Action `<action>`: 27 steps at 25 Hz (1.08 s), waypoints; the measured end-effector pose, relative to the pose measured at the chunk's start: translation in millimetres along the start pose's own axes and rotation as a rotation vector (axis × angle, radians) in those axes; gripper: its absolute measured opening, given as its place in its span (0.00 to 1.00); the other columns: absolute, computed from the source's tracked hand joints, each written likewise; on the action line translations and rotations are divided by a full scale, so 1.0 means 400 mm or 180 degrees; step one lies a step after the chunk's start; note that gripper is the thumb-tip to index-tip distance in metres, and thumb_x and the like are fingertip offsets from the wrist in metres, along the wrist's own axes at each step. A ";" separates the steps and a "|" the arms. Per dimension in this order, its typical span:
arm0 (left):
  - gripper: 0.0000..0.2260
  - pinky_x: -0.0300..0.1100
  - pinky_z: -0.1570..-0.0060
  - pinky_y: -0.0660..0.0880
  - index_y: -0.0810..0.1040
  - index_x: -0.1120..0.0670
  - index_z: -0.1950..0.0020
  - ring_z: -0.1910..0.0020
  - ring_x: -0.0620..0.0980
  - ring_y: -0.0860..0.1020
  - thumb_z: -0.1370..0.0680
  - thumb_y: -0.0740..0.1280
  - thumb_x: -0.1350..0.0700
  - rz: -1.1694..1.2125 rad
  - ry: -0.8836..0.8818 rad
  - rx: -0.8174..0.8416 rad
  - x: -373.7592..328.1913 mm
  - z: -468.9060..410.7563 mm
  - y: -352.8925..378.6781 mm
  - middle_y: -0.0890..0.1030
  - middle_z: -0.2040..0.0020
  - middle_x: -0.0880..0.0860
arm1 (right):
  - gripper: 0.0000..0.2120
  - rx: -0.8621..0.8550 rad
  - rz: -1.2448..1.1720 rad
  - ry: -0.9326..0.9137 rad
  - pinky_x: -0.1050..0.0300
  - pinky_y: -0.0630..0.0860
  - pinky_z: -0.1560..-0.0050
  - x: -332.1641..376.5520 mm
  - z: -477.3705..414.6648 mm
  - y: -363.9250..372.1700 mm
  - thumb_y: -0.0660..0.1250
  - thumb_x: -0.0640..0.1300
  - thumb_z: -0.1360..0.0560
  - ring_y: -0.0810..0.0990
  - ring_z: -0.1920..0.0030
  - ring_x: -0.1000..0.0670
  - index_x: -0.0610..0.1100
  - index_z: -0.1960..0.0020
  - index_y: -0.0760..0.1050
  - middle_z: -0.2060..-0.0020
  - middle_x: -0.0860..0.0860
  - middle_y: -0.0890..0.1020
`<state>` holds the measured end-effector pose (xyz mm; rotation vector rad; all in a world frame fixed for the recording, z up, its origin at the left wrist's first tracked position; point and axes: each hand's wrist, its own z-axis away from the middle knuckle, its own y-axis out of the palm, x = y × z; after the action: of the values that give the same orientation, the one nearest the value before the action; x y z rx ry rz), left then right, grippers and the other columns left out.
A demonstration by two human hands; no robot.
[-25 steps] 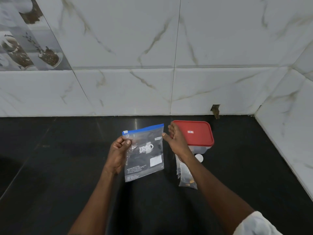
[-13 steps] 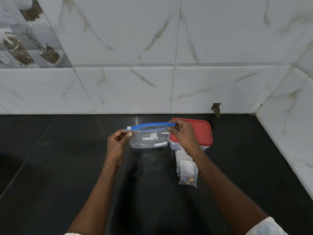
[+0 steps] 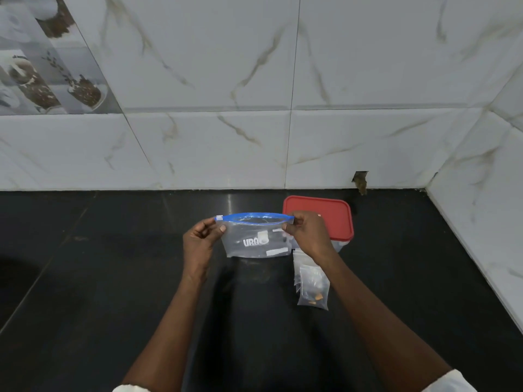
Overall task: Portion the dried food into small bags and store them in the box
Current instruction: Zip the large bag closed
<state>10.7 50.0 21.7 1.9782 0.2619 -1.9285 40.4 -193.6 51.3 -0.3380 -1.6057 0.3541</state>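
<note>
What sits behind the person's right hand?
A box with a red lid, closed. The right hand covers its near left corner; the lid hides what is inside.

Clear zip bag (image 3: 254, 242) gapes open beside red-lidded box (image 3: 332, 219).

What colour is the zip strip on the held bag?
Blue; the zip strip shows best in the head view.
</note>
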 end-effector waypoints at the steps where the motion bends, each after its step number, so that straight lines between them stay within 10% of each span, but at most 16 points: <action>1: 0.10 0.34 0.52 0.80 0.82 0.65 0.46 0.59 0.42 0.83 0.26 0.71 0.71 -0.0033 -0.0005 -0.0008 -0.004 0.003 -0.001 0.87 0.59 0.48 | 0.02 0.0001 0.0053 0.0045 0.54 0.76 0.60 -0.002 0.003 0.003 0.71 0.40 0.26 0.79 0.65 0.51 0.42 0.55 0.83 0.65 0.46 0.84; 10: 0.11 0.43 0.48 0.75 0.81 0.54 0.44 0.54 0.40 0.81 0.23 0.70 0.67 -0.0013 -0.0058 -0.0035 -0.021 0.009 -0.002 0.85 0.52 0.47 | 0.08 0.0311 -0.0235 0.0097 0.59 0.78 0.51 0.004 0.003 0.006 0.70 0.33 0.26 0.81 0.61 0.57 0.41 0.48 0.79 0.63 0.52 0.82; 13: 0.33 0.44 0.23 0.55 0.68 0.49 0.25 0.25 0.45 0.66 0.28 0.77 0.54 -0.1537 0.1170 0.0010 -0.079 0.019 0.020 0.71 0.28 0.46 | 0.02 0.0267 -0.0192 -0.0113 0.55 0.78 0.52 0.010 0.003 0.022 0.71 0.35 0.26 0.82 0.59 0.52 0.39 0.53 0.79 0.62 0.47 0.83; 16: 0.35 0.54 0.25 0.30 0.71 0.44 0.26 0.21 0.46 0.59 0.31 0.71 0.34 -0.3681 0.2063 0.1015 -0.160 0.004 0.098 0.73 0.29 0.42 | 0.07 0.0476 -0.0293 -0.0337 0.61 0.78 0.51 0.029 0.008 0.037 0.69 0.33 0.25 0.84 0.55 0.50 0.40 0.49 0.80 0.58 0.46 0.85; 19: 0.16 0.48 0.26 0.56 0.83 0.46 0.39 0.36 0.49 0.78 0.25 0.72 0.43 -0.3737 0.1357 0.1496 -0.205 -0.002 0.152 0.84 0.43 0.46 | 0.08 0.0536 -0.0388 -0.0354 0.61 0.79 0.50 0.038 0.017 0.052 0.70 0.35 0.25 0.84 0.55 0.51 0.43 0.47 0.81 0.57 0.48 0.85; 21: 0.07 0.42 0.44 0.73 0.86 0.49 0.48 0.50 0.48 0.81 0.25 0.74 0.50 -0.3276 0.1033 0.1347 -0.209 -0.007 0.163 0.86 0.52 0.47 | 0.08 0.0499 -0.0437 -0.0243 0.55 0.81 0.49 0.026 0.024 0.063 0.71 0.36 0.26 0.84 0.54 0.51 0.44 0.48 0.81 0.57 0.49 0.85; 27: 0.04 0.42 0.52 0.76 0.88 0.50 0.55 0.56 0.45 0.80 0.29 0.78 0.54 -0.2765 0.0884 0.1080 -0.241 -0.024 0.174 0.84 0.60 0.44 | 0.12 0.0386 -0.0033 0.0078 0.45 0.81 0.47 -0.069 0.062 0.075 0.68 0.32 0.26 0.85 0.55 0.54 0.45 0.49 0.84 0.56 0.51 0.87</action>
<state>41.1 1.4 126.1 2.6449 1.0834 -2.2678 17.6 -178.7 12.4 -0.2403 -1.5537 0.4358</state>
